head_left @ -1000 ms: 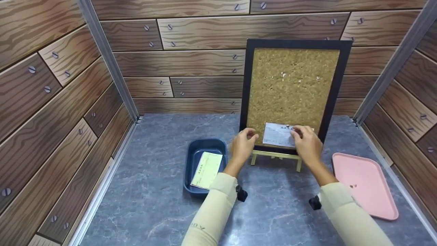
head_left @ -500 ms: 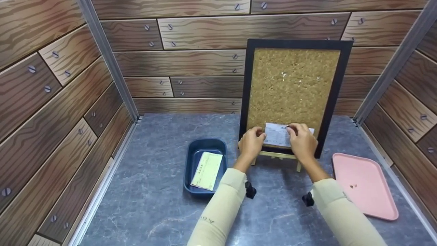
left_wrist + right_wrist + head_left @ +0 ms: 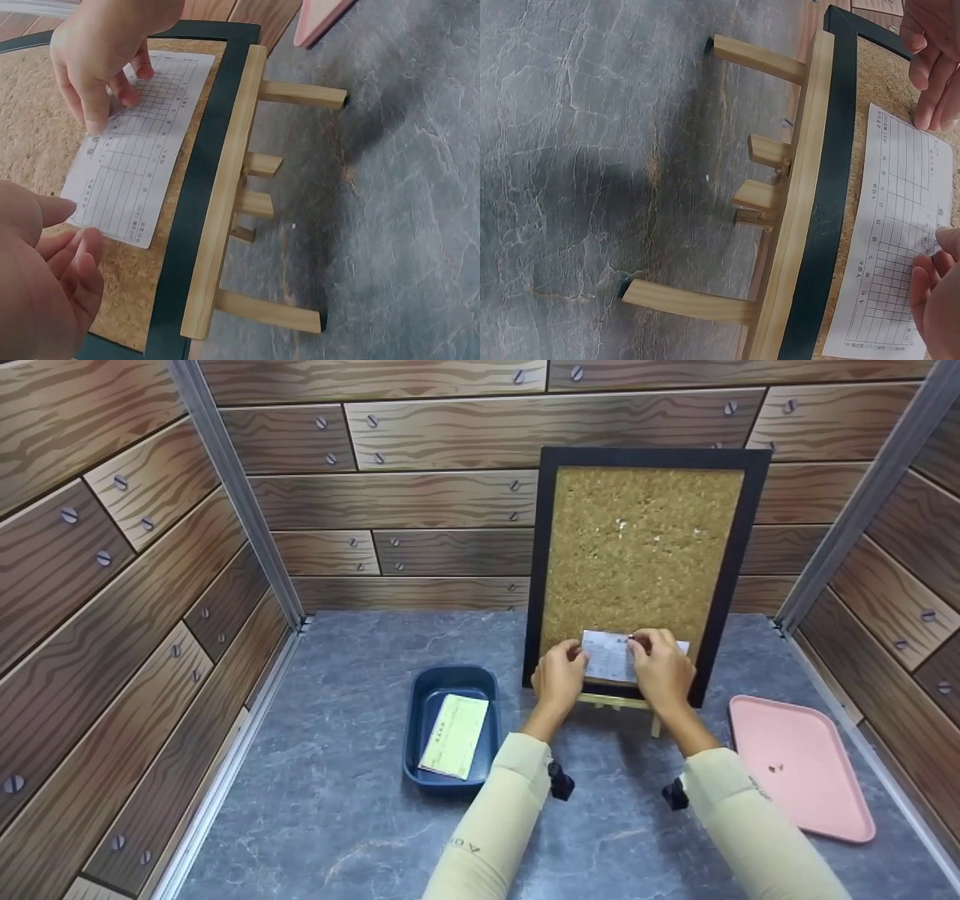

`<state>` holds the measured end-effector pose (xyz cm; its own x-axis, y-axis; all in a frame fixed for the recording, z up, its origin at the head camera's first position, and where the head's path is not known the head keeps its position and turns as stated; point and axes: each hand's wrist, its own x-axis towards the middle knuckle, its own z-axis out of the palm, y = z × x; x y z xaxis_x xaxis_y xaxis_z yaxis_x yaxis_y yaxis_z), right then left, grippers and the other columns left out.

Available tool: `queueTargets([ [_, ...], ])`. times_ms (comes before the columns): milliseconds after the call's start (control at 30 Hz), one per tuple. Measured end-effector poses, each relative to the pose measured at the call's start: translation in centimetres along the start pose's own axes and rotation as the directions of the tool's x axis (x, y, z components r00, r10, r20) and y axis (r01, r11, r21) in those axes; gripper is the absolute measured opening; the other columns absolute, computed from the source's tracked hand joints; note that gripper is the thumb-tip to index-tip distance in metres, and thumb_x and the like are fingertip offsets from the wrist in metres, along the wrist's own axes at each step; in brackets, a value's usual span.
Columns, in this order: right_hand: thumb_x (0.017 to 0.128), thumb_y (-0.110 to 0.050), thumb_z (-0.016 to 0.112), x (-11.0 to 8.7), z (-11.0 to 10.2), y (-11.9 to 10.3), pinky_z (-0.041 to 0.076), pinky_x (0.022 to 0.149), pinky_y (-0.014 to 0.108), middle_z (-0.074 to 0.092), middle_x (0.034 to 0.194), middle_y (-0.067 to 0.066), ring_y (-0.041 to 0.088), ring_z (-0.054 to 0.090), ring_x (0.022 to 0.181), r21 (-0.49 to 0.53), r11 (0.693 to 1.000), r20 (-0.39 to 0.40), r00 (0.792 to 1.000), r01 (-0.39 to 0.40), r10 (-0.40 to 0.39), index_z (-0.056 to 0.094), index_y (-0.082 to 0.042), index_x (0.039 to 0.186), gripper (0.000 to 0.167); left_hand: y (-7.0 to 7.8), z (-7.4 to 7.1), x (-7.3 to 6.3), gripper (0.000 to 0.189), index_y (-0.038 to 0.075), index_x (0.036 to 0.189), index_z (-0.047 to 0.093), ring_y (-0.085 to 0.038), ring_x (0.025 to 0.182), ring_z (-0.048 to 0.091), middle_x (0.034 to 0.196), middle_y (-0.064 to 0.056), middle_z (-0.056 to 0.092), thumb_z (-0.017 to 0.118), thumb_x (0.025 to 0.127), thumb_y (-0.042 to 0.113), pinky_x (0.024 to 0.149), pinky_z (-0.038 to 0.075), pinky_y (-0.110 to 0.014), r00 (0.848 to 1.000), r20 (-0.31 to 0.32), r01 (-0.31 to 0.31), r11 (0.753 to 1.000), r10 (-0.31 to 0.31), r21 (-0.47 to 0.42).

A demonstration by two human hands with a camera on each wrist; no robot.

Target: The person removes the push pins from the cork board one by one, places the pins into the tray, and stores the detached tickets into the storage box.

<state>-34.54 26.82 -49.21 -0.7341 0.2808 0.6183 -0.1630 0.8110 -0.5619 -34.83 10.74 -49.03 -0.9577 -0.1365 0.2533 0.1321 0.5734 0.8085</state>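
A white printed form (image 3: 606, 654) lies flat against the lower part of a black-framed corkboard (image 3: 637, 555). At its left edge is my left hand (image 3: 559, 675), whose fingers touch the form near the upper left corner in the left wrist view. My right hand (image 3: 664, 669) is over the right half of the form. Its thumb and forefinger pinch a small dark pin (image 3: 631, 637) at the top edge, mostly hidden by the fingers. In the right wrist view, the form's (image 3: 889, 240) ruled grid shows between both hands.
The board stands on a small wooden easel (image 3: 225, 202). Left of it, a blue tray (image 3: 411, 735) holds a stack of pale green slips (image 3: 454, 736). A pink tray (image 3: 814, 780) at the right carries a few tiny pins (image 3: 775, 769). Wood-patterned walls enclose the grey marbled table.
My left hand has moved right to the form's left edge. My right hand has shifted slightly left along the form's top edge. The form has barely moved.
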Motion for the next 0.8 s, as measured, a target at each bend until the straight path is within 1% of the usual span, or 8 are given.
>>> queueTargets([
  [133, 0.09, -0.023, 0.075, 0.04, -0.06, -0.01, 0.046, 0.072, 0.055, 0.07, 0.1, 0.01, 0.039, 0.068, 0.087, 0.0, 1.0, -0.001, 1.0, -0.004, 0.004, 0.072, -0.01, 0.096, 0.014, -0.13, 0.2, 0.0, 0.021, 0.026, 0.112, 0.076, -0.01, 0.091, 0.072, 0.097, 0.017, 0.075, 0.072, 0.092, 0.029, 0.075, 0.053, -0.035, 1.0, 0.003, 0.014, 0.999, -0.014, -0.029],
  [333, 0.089, -0.019, 0.076, 0.05, 0.17, 0.11, 0.046, 0.071, 0.053, 0.068, 0.096, 0.012, 0.037, 0.066, 0.083, 0.014, 1.0, 0.001, 1.0, 0.018, -0.018, 0.071, -0.008, 0.095, 0.014, -0.16, 0.28, 0.07, 0.021, 0.029, 0.112, 0.074, -0.005, 0.087, 0.069, 0.093, 0.02, 0.073, 0.072, 0.092, 0.032, 0.078, 0.05, -0.034, 0.998, 0.039, 0.045, 0.997, -0.042, -0.057],
  [433, 0.088, -0.017, 0.076, 0.06, 0.34, 0.2, 0.046, 0.071, 0.052, 0.066, 0.094, 0.012, 0.036, 0.065, 0.081, 0.029, 0.999, 0.007, 1.0, 0.03, -0.03, 0.07, -0.006, 0.096, 0.015, -0.03, 0.31, 0.2, 0.018, 0.03, 0.108, 0.075, -0.005, 0.087, 0.067, 0.09, 0.02, 0.071, 0.072, 0.091, 0.034, 0.079, 0.048, -0.036, 0.998, 0.046, 0.055, 0.996, -0.051, -0.074],
  [633, 0.088, -0.015, 0.076, 0.16, 0.45, 0.38, 0.046, 0.072, 0.052, 0.065, 0.093, 0.013, 0.036, 0.064, 0.082, 0.04, 0.998, -0.005, 0.999, 0.05, -0.05, 0.069, -0.006, 0.093, 0.013, 0.17, 0.38, 0.46, 0.007, 0.032, 0.096, 0.076, -0.006, 0.089, 0.067, 0.092, 0.017, 0.07, 0.072, 0.091, 0.035, 0.08, 0.048, -0.037, 0.998, 0.031, 0.047, 0.997, -0.045, -0.054],
  [800, 0.087, -0.013, 0.076, 0.08, 0.52, 0.38, 0.047, 0.073, 0.054, 0.066, 0.094, 0.014, 0.04, 0.065, 0.084, 0.036, 0.997, -0.017, 0.998, 0.068, -0.068, 0.069, -0.005, 0.092, 0.012, 0.16, 0.24, 0.75, 0.006, 0.031, 0.093, 0.075, -0.011, 0.088, 0.07, 0.092, 0.015, 0.073, 0.072, 0.091, 0.035, 0.077, 0.049, -0.035, 0.999, 0.018, 0.035, 0.999, -0.035, -0.039],
])
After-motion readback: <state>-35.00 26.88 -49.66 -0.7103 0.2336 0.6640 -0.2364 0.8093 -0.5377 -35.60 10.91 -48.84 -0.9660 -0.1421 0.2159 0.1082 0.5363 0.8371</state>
